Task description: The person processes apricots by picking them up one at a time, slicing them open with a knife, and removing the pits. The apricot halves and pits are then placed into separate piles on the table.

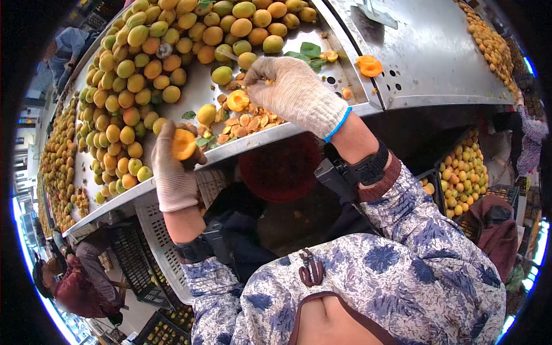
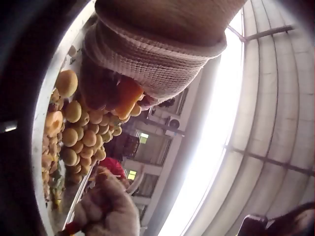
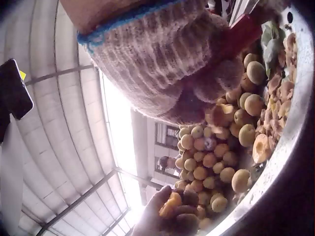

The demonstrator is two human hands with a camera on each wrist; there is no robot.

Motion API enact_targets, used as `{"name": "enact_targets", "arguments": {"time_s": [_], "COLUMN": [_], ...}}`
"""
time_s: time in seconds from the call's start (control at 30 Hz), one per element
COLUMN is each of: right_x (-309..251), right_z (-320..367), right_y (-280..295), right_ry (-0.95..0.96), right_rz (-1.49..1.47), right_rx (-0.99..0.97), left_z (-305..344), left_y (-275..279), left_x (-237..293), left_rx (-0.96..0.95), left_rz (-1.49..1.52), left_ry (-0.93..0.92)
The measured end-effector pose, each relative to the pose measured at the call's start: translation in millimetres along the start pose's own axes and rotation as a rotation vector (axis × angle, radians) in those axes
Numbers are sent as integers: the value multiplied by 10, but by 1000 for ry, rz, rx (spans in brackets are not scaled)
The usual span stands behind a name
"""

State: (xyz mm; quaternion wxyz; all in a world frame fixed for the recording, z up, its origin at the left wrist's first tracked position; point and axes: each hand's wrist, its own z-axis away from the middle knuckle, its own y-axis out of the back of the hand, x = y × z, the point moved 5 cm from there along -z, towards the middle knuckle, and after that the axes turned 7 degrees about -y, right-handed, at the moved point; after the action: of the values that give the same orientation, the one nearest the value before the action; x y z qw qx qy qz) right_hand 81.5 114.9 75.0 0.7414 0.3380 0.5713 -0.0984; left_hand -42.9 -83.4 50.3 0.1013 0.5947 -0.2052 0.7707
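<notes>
My gloved left hand (image 1: 172,172) holds a cut apricot (image 1: 184,144) at the near edge of a metal sorting table (image 1: 221,150), its orange hollow facing up. Higher and to the right, my gloved right hand (image 1: 290,89) is curled round a red handle (image 3: 244,35), seen in the right wrist view. A thin pale blade-like strip (image 1: 226,53) juts out past its fingers. Below that hand lie an opened apricot (image 1: 238,100) and a heap of apricot stones (image 1: 253,122). Whole apricots (image 1: 135,83) pile up beyond both hands.
Green leaves (image 1: 310,50) and an opened apricot (image 1: 368,66) lie on the right. Under the table are a dark red basin (image 1: 280,167) and a white plastic crate (image 1: 167,247). A crate of apricots (image 1: 463,172) stands to the right; another person (image 1: 80,284) is at lower left.
</notes>
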Motion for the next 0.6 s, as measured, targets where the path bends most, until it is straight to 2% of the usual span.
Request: {"name": "enact_targets", "arguments": {"time_s": [0.03,0.07,0.1,0.17,0.2,0.23,0.3,0.37,0.4,0.43,0.5,0.6], "right_x": [-128,-52,-22,-3,-38,2,53,72,85,101,122,110], "right_z": [23,-1,-1,-18,0,-20,-65,-56,-52,-46,-39,-9], "right_y": [35,72,89,135,184,188,264,336,349,357,384,372], "right_ry": [241,57,56,157,99,97,249,257,248,237,217,169], "right_rz": [479,438,428,405,392,387,183,178,159,139,115,206], "right_rx": [124,-8,1,81,78,85,237,252,237,223,220,176], "left_z": [-86,-170,-187,-255,-320,-372,-560,-625,-650,-671,-694,-644], "left_y": [68,149,115,-39,-149,-267,-486,-720,-810,-875,-996,-1082], "left_x": [17,-7,20,114,185,193,52,2,-32,-46,-168,-214], "left_rx": [-11,-46,-54,-149,-312,-281,-401,-397,-387,-399,-536,-580], "left_rz": [23,70,60,-114,-460,-578,-854,-1447,-1567,-1573,-1788,-1812], "left_ry": [-32,3,-1,-126,-532,-458,-534,-680,-599,-605,-530,-574]}}
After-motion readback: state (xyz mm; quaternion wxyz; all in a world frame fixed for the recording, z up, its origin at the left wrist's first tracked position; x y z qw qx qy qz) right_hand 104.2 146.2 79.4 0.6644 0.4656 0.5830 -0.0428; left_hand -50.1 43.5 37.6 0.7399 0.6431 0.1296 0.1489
